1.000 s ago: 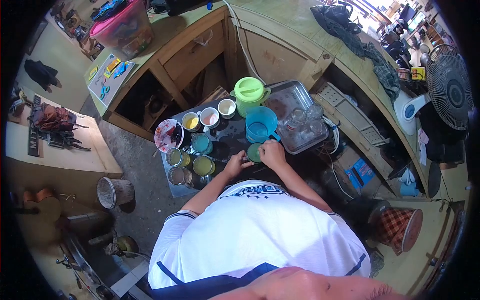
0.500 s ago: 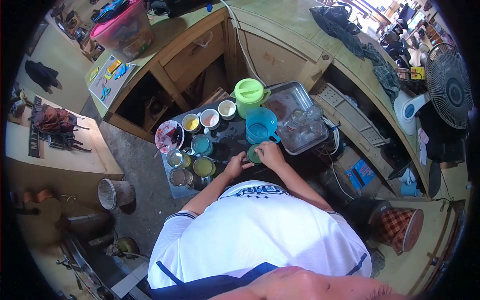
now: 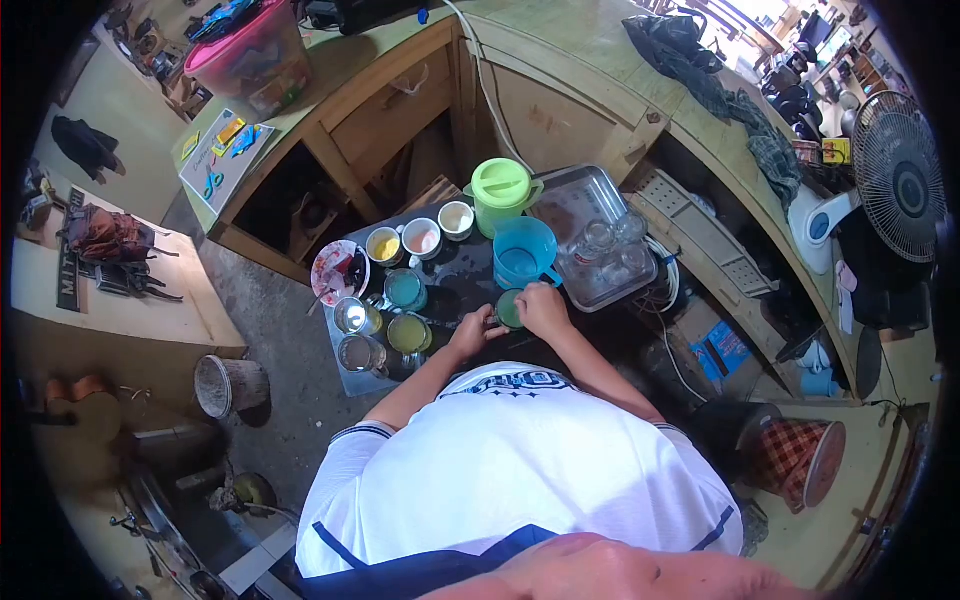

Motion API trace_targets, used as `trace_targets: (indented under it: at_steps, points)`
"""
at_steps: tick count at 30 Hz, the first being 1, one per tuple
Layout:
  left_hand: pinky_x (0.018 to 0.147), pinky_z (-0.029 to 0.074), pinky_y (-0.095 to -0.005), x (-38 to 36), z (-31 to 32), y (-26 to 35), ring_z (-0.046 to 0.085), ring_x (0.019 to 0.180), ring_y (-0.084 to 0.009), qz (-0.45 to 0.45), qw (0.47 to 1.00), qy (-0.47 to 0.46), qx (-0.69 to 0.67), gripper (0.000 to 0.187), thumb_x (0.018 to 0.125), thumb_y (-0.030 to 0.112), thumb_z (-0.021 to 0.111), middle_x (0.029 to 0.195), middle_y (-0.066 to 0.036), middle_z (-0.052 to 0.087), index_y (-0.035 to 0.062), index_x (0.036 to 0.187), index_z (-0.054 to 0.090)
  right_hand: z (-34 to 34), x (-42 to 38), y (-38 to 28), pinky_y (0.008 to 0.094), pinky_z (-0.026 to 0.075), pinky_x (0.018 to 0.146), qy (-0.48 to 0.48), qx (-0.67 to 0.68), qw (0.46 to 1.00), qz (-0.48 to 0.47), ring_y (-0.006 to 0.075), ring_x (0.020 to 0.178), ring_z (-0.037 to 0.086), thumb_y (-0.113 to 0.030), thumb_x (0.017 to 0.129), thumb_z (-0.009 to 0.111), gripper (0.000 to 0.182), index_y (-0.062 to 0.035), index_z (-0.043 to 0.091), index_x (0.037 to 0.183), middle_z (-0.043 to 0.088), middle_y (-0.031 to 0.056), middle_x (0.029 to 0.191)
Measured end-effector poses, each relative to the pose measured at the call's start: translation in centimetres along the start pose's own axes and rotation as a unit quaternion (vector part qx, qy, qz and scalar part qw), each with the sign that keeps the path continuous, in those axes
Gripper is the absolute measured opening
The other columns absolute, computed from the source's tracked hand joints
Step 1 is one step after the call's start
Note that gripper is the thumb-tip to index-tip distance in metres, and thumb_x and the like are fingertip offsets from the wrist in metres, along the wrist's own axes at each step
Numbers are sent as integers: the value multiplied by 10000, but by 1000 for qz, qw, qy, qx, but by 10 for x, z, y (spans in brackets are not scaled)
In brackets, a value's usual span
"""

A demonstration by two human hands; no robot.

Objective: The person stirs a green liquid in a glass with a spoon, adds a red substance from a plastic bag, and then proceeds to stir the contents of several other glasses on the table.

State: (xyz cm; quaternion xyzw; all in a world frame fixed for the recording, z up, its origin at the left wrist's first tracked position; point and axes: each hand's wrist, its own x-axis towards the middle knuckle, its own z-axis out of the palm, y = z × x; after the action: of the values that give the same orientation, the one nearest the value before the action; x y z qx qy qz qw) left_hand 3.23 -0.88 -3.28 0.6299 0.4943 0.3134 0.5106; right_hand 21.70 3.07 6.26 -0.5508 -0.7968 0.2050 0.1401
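A glass mug of green liquid stands on the low dark table, between my hands. My left hand is closed at its left side, fingers at what looks like the handle. Over the mug's right rim, my right hand has its fingers pinched together; whatever they hold is hidden. Just beyond is a blue pitcher, with a lidded lime-green pitcher behind it. To the left are glass mugs with teal liquid and yellow-green liquid.
A metal tray with several empty glasses is at the table's right. White cups and a bowl line the far left. Wooden counters surround the table; a fan stands right, a bucket on the floor left.
My right hand has shifted slightly over the mug's rim, its fingers still together. My left hand stays at the mug's side, and the view has tilted very slightly.
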Motion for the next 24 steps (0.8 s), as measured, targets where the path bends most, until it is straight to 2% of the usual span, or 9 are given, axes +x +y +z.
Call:
trace_targets:
  at_steps: [4, 6, 7, 9, 12, 15, 19, 22, 24]
  points:
    - [713, 474, -392, 4, 3, -16, 631, 787, -281, 7, 1000, 0, 6, 356, 789, 173, 761, 902, -215, 646, -21, 942, 505, 4, 2, 1, 446, 507, 718, 86, 79, 992, -49, 352, 811, 626, -157, 785, 633, 163, -14, 702, 747, 646, 177, 838]
    - [714, 474, -403, 4, 4, -17, 638, 811, -337, 5, 1000, -1, -15, 371, 783, 193, 765, 904, -221, 645, -21, 946, 508, 2, 1, 2, 426, 499, 724, -5, 62, 998, -12, 344, 805, 626, -126, 781, 634, 138, -10, 707, 766, 653, 179, 817]
    - [714, 474, -403, 3, 3, -14, 638, 811, -337, 5, 1000, -1, -15, 371, 783, 193, 765, 904, -221, 645, -21, 946, 508, 3, 0, 1, 426, 499, 724, -5, 62, 998, -11, 344, 805, 626, -126, 781, 634, 138, -10, 707, 766, 653, 179, 817]
    - [714, 473, -413, 2, 0, -9, 632, 826, -372, 0, 1000, 0, 28, 381, 779, 210, 767, 901, -228, 642, -18, 947, 512, 2, 0, -1, 445, 504, 721, 81, 68, 994, -34, 353, 799, 626, -145, 776, 636, 150, -11, 698, 752, 647, 181, 828]
    - [710, 470, -416, 1, -1, -4, 626, 820, -383, -8, 1000, -6, 26, 392, 776, 220, 769, 889, -231, 637, -20, 949, 512, -1, 1, 1, 430, 500, 722, 3, 82, 997, -16, 349, 786, 628, -124, 785, 636, 140, -1, 704, 777, 648, 181, 803]
    - [707, 468, -419, 1, -1, -2, 617, 804, -389, -7, 999, -1, 42, 391, 776, 219, 769, 876, -232, 632, -19, 948, 510, 4, 0, -1, 434, 500, 709, 65, 47, 996, -30, 356, 764, 630, -133, 791, 636, 151, 2, 702, 771, 645, 182, 797]
    - [701, 465, -420, 1, -1, -1, 602, 780, -396, 3, 1000, 1, 7, 389, 778, 221, 768, 857, -229, 627, -16, 937, 503, 4, 1, 0, 435, 501, 711, 30, 102, 994, -18, 354, 767, 629, -124, 787, 626, 144, -4, 704, 769, 646, 179, 791]
    - [695, 463, -417, 1, 2, -10, 595, 760, -389, -5, 1000, 2, 9, 389, 780, 221, 768, 848, -226, 624, -16, 926, 496, 4, 2, 0, 435, 503, 701, 61, 42, 997, -29, 357, 748, 633, -131, 788, 631, 153, 4, 701, 771, 647, 180, 781]
    - [689, 462, -409, 4, 4, -18, 600, 749, -367, 9, 1000, 5, -4, 391, 779, 220, 771, 841, -218, 625, -18, 916, 493, 5, 3, 2, 440, 503, 703, 62, 111, 991, -28, 356, 745, 631, -118, 784, 624, 147, 6, 699, 763, 646, 180, 780]
